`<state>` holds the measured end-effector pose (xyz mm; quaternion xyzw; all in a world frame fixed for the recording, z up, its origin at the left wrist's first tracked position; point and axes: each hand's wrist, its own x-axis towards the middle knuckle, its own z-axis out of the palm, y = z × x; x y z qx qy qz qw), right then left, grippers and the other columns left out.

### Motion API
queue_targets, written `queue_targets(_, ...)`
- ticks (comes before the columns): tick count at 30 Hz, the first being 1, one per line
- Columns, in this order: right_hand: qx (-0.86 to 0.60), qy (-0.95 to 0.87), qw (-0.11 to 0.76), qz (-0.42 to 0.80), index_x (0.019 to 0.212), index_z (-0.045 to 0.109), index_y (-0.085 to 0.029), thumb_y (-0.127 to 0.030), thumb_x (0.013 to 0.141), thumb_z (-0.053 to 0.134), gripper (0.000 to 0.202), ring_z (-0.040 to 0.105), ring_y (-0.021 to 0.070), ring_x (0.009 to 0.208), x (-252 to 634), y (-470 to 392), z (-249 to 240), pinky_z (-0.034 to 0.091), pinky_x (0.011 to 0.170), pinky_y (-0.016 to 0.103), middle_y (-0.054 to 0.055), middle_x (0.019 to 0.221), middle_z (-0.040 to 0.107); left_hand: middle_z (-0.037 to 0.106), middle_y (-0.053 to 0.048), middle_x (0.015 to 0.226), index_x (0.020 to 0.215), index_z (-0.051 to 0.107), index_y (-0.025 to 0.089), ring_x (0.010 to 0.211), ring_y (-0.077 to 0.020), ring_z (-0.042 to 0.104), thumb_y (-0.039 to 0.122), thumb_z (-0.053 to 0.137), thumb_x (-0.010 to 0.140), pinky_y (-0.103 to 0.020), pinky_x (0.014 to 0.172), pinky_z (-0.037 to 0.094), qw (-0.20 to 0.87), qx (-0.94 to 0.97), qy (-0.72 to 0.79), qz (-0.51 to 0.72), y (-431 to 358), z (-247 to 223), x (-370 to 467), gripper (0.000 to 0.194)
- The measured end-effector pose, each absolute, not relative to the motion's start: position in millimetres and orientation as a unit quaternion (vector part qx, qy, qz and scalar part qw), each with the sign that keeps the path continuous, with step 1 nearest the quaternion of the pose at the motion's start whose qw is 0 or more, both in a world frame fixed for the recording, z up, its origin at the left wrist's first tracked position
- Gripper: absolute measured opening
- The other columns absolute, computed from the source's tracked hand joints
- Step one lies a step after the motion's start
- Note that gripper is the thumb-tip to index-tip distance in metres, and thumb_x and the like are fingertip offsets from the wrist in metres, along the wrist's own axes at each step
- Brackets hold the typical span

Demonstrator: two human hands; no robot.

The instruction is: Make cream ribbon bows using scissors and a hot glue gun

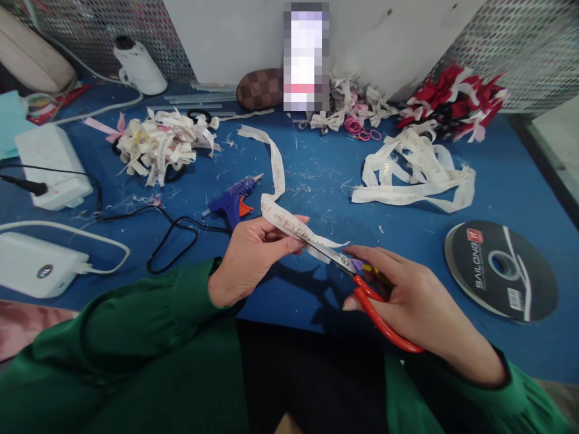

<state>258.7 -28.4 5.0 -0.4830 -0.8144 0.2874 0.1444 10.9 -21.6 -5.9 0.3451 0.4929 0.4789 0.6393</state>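
Note:
My left hand [256, 253] pinches a cream printed ribbon [289, 224] between thumb and fingers. The ribbon's long tail runs away from me across the table, past the blue hot glue gun [230, 202]. In my right hand [411, 295] is a pair of scissors [377, 319] with red handles, gripped round the loops. Their blades point left and lie along the ribbon near my left fingertips; whether they are cutting into it I cannot tell. Something small, yellow and purple [364, 266], shows beside the scissors' pivot at my right fingers.
Loose cream ribbon [416, 175] and a black ribbon spool [502, 271] lie to the right. Finished-looking bows [158, 144] pile up at the left, red bows [452, 102] at the back right. A phone [306, 57] stands at the back. A black cord [169, 232] crosses the left side.

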Motion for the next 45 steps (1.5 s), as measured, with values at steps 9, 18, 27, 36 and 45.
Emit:
queue_targets(9, -0.473, -0.821, 0.145, 0.285, 0.124, 0.064, -0.021, -0.049, 0.082, 0.073, 0.051, 0.068, 0.0153, 0.066, 259.5, -28.5, 5.7, 0.054, 0.059, 0.026, 0.006, 0.103, 0.073, 0.078, -0.002, 0.081, 0.101, 0.080, 0.019, 0.073, -0.0136, 0.070, 0.019, 0.088, 0.066, -0.022, 0.070, 0.058, 0.641, 0.338, 0.499, 0.475, -19.9, -5.2, 11.4, 0.036)
queue_targets(18, -0.484, -0.824, 0.150, 0.256, 0.127, 0.064, -0.021, -0.054, 0.081, 0.072, 0.058, 0.071, 0.0223, 0.081, 265.7, -28.1, 2.4, 0.057, 0.071, 0.031, 0.009, 0.107, 0.074, 0.076, -0.005, 0.097, 0.112, 0.076, 0.021, 0.085, -0.0154, 0.067, 0.035, 0.075, 0.084, -0.023, 0.072, 0.052, 0.657, 0.352, 0.465, 0.478, -19.0, -7.8, 4.6, 0.032)
queue_targets(27, -0.489, -0.824, 0.146, 0.245, 0.127, 0.065, -0.019, -0.055, 0.080, 0.072, 0.059, 0.072, 0.0238, 0.080, 264.4, -27.2, 4.6, 0.060, 0.073, 0.034, 0.011, 0.108, 0.074, 0.076, -0.005, 0.082, 0.091, 0.081, 0.019, 0.072, -0.0144, 0.065, 0.030, 0.082, 0.074, -0.026, 0.070, 0.051, 0.619, 0.321, 0.522, 0.491, -16.2, -6.8, 5.7, 0.020)
queue_targets(36, -0.484, -0.826, 0.143, 0.249, 0.127, 0.064, -0.019, -0.056, 0.081, 0.072, 0.060, 0.072, 0.0230, 0.083, 264.5, -27.1, 3.2, 0.058, 0.072, 0.032, 0.010, 0.110, 0.073, 0.075, -0.004, 0.077, 0.082, 0.080, 0.018, 0.069, -0.0142, 0.065, 0.028, 0.084, 0.071, -0.026, 0.066, 0.049, 0.605, 0.334, 0.536, 0.486, -16.0, -9.7, 5.2, 0.015)
queue_targets(45, -0.491, -0.816, 0.137, 0.272, 0.126, 0.063, -0.023, -0.051, 0.078, 0.076, 0.058, 0.070, 0.0184, 0.073, 259.8, -27.5, 5.4, 0.056, 0.062, 0.028, 0.007, 0.106, 0.073, 0.076, -0.003, 0.078, 0.090, 0.080, 0.019, 0.070, -0.0144, 0.067, 0.026, 0.083, 0.074, -0.024, 0.064, 0.049, 0.620, 0.342, 0.513, 0.486, -18.2, -8.6, 6.7, 0.018)
